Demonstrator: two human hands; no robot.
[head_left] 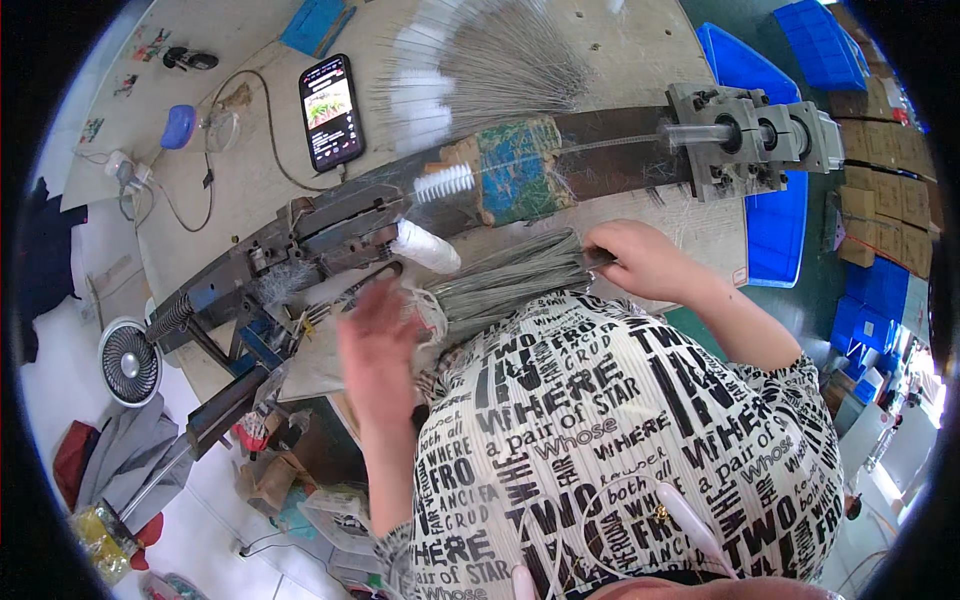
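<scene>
Right hand (645, 262) pinches grey wire bundle (510, 275) at workbench's near edge, steadying it | left hand (378, 345) blurred, fingers spread, empty, beside white bristle tuft (425, 246)

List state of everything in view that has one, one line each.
phone: screen lit, lying flat on the table
left hand: open, blurred in motion, holding nothing
right hand: closed on the wire bundle's end
wire bundle: lying flat at the table edge
small fan: on the floor, running or not unclear
white brush: lying on the metal machine
</scene>
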